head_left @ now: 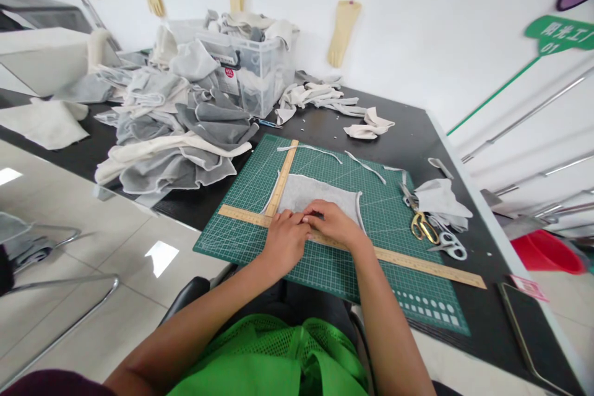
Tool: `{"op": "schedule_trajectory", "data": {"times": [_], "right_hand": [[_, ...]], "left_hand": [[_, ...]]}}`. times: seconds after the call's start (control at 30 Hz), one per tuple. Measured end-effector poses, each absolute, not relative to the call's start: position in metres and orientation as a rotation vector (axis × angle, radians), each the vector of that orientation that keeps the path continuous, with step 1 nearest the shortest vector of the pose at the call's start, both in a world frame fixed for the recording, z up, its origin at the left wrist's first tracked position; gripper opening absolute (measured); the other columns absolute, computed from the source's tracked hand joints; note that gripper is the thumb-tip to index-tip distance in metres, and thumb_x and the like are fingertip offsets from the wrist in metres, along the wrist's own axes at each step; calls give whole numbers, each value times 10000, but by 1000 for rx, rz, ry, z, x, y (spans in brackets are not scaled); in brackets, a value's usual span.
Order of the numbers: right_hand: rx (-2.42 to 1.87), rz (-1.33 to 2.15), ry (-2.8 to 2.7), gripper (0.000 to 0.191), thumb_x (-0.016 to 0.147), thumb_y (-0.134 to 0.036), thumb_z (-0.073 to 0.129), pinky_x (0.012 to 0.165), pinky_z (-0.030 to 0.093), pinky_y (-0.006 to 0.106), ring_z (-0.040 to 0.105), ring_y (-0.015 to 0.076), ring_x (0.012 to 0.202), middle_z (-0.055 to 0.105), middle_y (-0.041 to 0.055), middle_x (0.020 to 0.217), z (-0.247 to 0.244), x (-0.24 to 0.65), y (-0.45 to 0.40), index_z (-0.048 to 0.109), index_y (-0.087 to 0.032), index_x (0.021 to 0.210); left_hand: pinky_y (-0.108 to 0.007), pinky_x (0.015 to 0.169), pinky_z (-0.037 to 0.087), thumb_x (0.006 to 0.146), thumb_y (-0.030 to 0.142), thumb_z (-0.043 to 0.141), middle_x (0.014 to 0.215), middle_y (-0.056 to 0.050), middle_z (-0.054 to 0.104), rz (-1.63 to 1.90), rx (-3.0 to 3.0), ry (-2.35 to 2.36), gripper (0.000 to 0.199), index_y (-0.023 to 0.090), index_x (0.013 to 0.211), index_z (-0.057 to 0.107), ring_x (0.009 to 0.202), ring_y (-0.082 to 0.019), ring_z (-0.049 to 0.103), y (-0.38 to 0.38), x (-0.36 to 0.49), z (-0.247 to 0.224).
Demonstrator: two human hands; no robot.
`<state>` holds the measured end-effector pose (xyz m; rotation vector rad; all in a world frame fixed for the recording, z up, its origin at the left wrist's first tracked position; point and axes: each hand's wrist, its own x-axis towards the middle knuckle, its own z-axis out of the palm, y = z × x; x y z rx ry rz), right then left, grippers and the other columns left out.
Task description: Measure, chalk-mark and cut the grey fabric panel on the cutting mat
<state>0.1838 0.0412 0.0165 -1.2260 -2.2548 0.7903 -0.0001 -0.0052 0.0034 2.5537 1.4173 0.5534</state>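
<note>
The left hand [286,240] and right hand [336,221] meet over the long wooden ruler [417,265], fingertips together near its upper edge. Whether either grip is closed on cloth or merely pressing down I cannot tell — the fingers hide what lies beneath. The grey fabric piece [320,189] lies spread on the green cutting mat [390,216], its near edge by the long ruler; the shorter wooden ruler [284,176] lies across it near its left edge, roughly square to the other. Together the rulers probably keep the cloth flat and give straight lines to judge it by, while the mat likely shields the black counter [408,111]. Gold-handled scissors [423,227] and white-handled scissors [455,249] rest at the right — presumably placed for easy reach, clear of the fabric.
</note>
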Motion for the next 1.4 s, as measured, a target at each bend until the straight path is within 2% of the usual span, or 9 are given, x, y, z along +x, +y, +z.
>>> {"op": "schedule_trajectory", "data": {"times": [0.23, 0.47, 0.67, 0.73, 0.83, 0.93, 1.13, 1.3, 1.4], "right_hand": [[-1243, 703, -2138, 163, 966, -235, 584, 767, 422, 300, 584, 178, 818, 650, 14, 822, 19, 190, 32, 649, -213, 818], [-1346, 757, -1689, 236, 1015, -379, 502, 672, 409, 290, 555, 172, 723, 609, 2, 771, 22, 232, 2, 568, -230, 845], [-1337, 768, -1610, 247, 1017, -411, 486, 623, 379, 287, 485, 156, 657, 549, -16, 728, 7, 238, 5, 555, -235, 858], [-1310, 768, -1574, 217, 1011, -413, 492, 617, 388, 286, 481, 155, 650, 526, -20, 729, 4, 237, 8, 570, -240, 905], [-1247, 776, -1484, 198, 1000, -420, 500, 601, 410, 285, 485, 154, 631, 505, -26, 756, 1, 238, 12, 574, -257, 1084], [-1243, 753, -1449, 224, 991, -420, 516, 611, 422, 289, 502, 155, 645, 538, -14, 802, 1, 239, 13, 576, -260, 1135], [-1318, 631, -1535, 184, 1008, -361, 491, 723, 428, 314, 554, 181, 780, 610, 20, 873, 9, 236, 9, 625, -236, 1010], [-1356, 678, -1627, 207, 1011, -348, 472, 697, 408, 309, 535, 176, 744, 598, 9, 828, 13, 238, 4, 630, -230, 949], [-1392, 710, -1656, 236, 994, -344, 491, 700, 421, 312, 546, 175, 733, 628, 10, 859, 10, 242, 0, 642, -237, 1141]], "left_hand": [[-428, 877, 401, 981, 305, 587, 1037, -48, 659, 561, 2567, 1388, 159, 250, 950, 733, 996, -247, 521, -6, -2, 3], [-414, 826, 388, 993, 273, 568, 1014, -38, 653, 536, 2652, 1249, 158, 256, 965, 722, 986, -234, 526, -1, -5, 3], [-417, 820, 403, 1013, 262, 530, 1013, -47, 647, 486, 2796, 1189, 170, 233, 1007, 698, 989, -238, 532, 0, -6, 3], [-418, 821, 404, 1018, 256, 520, 1017, -50, 648, 486, 2818, 1185, 171, 224, 1018, 689, 988, -237, 535, -1, -6, 3], [-425, 828, 397, 1018, 278, 530, 1021, -43, 652, 499, 2807, 1194, 169, 232, 987, 690, 979, -236, 538, -1, -6, 4], [-434, 829, 390, 1015, 284, 539, 1029, -38, 655, 518, 2791, 1192, 165, 242, 988, 696, 984, -235, 534, 1, -7, 3], [-429, 848, 391, 999, 286, 574, 1053, -27, 659, 552, 2704, 1184, 149, 268, 1005, 722, 1004, -227, 529, 2, -9, 0], [-417, 880, 401, 998, 287, 579, 1066, -31, 663, 594, 2664, 1200, 158, 263, 1025, 733, 1021, -226, 536, 1, -8, -1], [-410, 899, 408, 988, 288, 599, 1069, -32, 664, 627, 2647, 1197, 150, 266, 1037, 739, 1029, -225, 538, 0, -8, -2]]}}
